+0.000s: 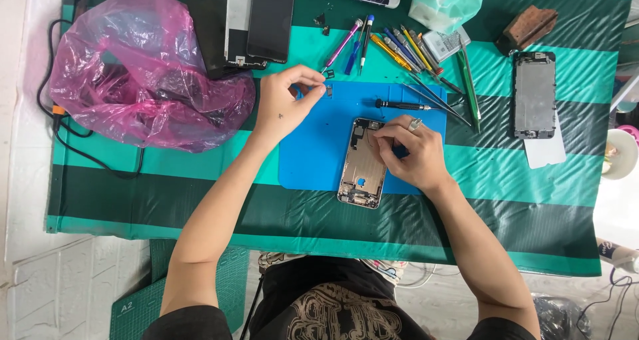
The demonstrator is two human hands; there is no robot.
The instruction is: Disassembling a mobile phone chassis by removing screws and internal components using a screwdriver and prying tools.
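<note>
A crinkled pink plastic bag (143, 73) lies far left on the striped green cloth (200, 200). The left hand (283, 100) pinches a tiny dark part (329, 90) between thumb and fingertip at the far edge of the smooth blue mat (313, 160); it is best set down flat, away from the rim. Right of it, the right hand (409, 155) rests fingertips closed on the opened metal phone shell (363, 163), which needs steadying. Slim screwdrivers (399, 47) fan out beyond
</note>
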